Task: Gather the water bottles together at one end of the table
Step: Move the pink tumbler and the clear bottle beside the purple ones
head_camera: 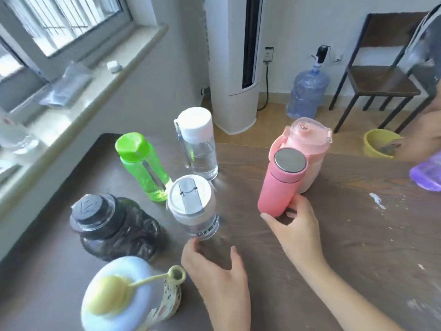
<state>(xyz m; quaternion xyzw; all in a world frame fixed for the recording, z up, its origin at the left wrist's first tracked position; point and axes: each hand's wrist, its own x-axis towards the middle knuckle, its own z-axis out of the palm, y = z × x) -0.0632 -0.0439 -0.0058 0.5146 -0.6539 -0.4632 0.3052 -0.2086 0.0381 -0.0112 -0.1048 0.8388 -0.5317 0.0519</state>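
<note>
So the right hand point(292, 231) is wrapped around the bottom of a pink flask point(280, 185) with a steel cap, thumb on one side and fingers on the other, and the flask leans a bit toward the left. The left hand point(212, 266) is spread open just below a clear tumbler point(194, 211) with a white flip lid; the fingertips look like they're right at its base, but I honestly can't tell if they touch it or not.

Bottle count on the desk point(334, 235): I get seven. Besides those two, there's a bigger pale pink jug point(307, 139) right behind the flask, touching or nearly so. Then a clear bottle point(199, 143) with a white cap stands behind the tumbler, a green bottle point(140, 164) sits to its left, a dark smoky jug point(114, 228) with a black cap is at the left edge, and closest to the camera there's a blurry bottle with a blue-and-yellow lid point(119, 295) and a loop strap. Five of them are bunched on the left end, the two pink ones stand a little apart to the right.

One purple container point(427, 174) peeks in at the far right edge of the desk, too cut off to say what it is.
</note>
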